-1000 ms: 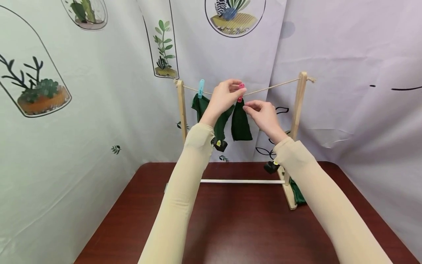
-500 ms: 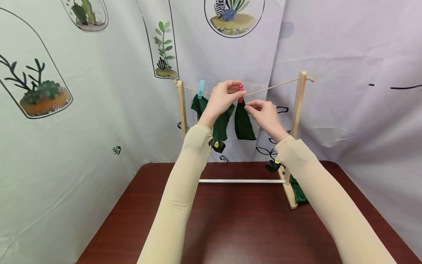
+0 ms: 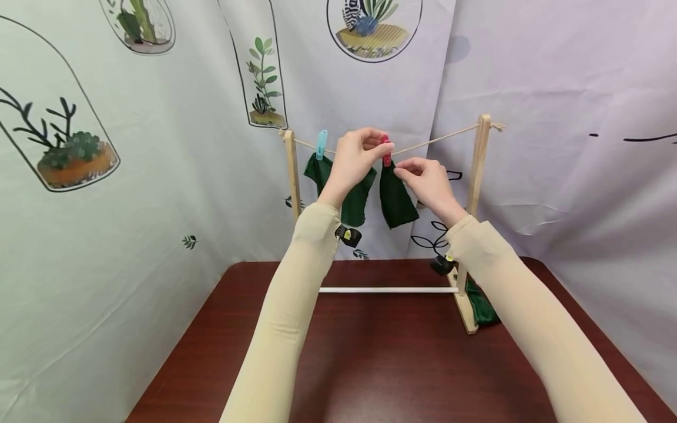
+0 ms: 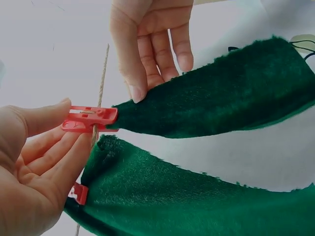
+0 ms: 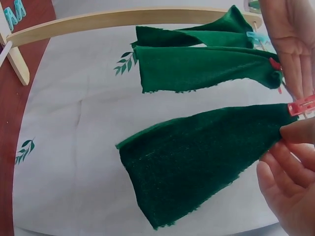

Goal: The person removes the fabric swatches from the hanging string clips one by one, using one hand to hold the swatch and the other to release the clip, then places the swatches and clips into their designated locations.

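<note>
My left hand (image 3: 355,156) pinches a red clothespin (image 4: 91,119) between thumb and fingers, on the rope (image 3: 441,138). The clothespin's tip grips the narrow gathered top of a dark green cloth (image 3: 398,202). My right hand (image 3: 427,183) pinches that cloth's edge just below the clothespin, thumb in front and fingers behind. The cloth flares wider toward its bottom and hangs tilted right. To its left hangs another green cloth (image 3: 357,200), held by a light blue clothespin (image 3: 321,145) and a second red clothespin (image 4: 80,193); my left hand partly covers it in the head view.
Wooden posts carry the rope at left (image 3: 291,170) and right (image 3: 479,158). A white crossbar (image 3: 388,290) joins them low over the dark red table (image 3: 370,352). More green fabric (image 3: 482,305) lies behind the right foot. Light blue clothespins (image 5: 14,17) lie on the table.
The lower end of the dark green cloth has swung right, and my right hand has shifted slightly right with its edge. My left hand stays at the red clothespin.
</note>
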`<state>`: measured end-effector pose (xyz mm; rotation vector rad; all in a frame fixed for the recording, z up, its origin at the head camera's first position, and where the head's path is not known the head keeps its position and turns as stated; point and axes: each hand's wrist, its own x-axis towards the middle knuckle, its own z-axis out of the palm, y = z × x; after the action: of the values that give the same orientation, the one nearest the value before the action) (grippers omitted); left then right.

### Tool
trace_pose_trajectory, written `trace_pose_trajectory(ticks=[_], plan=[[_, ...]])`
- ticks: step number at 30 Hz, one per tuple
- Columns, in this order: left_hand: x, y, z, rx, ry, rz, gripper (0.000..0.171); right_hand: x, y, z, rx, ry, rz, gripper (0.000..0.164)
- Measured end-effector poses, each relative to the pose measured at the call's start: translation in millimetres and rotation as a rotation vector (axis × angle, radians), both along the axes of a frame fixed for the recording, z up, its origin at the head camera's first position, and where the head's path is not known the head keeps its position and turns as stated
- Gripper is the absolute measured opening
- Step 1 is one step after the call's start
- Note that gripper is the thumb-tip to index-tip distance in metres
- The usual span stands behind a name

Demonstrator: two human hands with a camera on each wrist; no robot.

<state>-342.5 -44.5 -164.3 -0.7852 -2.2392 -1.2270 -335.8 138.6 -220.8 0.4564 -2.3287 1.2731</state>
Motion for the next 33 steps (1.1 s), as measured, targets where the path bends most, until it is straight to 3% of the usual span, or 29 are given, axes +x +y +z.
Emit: trace_pose_trajectory(ticks=[5,15,24,33], plan=[[5.3,1.8,1.2,0.061,0.086,-0.003,0.017,4.1,1.9,3.7,-0.006,-0.003,0.015,0.029],[17.2,5.7,6.8,0.065,0.203,-0.035,0.011,9.4,16.2,-2.7,-0.008,-0.009,0.015,0.029],[29.6,1.2,17.6,0.147,0.231,-0.026,0.011,11.4,33.8,-6.9,0.001,-0.028,-0.005,0.032],[41.8,-8.4,27.2,0.213,0.265,-0.044,0.010,14.9,50.8,-3.7,-0.021,0.018,-0.012,0.030]])
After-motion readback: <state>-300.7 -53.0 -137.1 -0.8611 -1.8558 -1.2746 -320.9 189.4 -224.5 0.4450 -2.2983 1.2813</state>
